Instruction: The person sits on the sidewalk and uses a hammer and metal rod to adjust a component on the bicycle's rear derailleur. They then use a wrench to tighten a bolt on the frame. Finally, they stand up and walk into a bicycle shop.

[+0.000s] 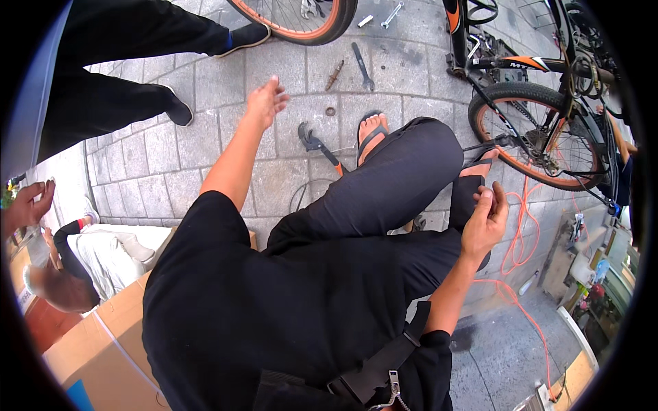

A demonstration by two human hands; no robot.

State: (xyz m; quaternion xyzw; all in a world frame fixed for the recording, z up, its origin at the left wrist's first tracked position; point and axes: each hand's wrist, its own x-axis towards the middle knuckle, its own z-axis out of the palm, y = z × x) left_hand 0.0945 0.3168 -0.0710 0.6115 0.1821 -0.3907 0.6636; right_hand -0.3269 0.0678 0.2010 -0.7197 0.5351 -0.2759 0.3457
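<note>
Head camera looks down on a seated person in black. Their left hand [266,101] stretches out over the stone paving [171,154], fingers spread, holding nothing; pliers with an orange handle [319,148] lie on the ground just beyond it, near a small metal ring [330,111] and a wrench [362,67]. Their right hand [484,220] hovers loosely curled and empty over the right knee, beside a black-and-orange bicycle wheel [533,137].

Black short-sleeved shirt, black trousers, dark flip-flop sandals [371,134], black strap with metal buckle [388,388] across the chest, bare forearms, left hand [266,100], right hand [484,220]
</note>
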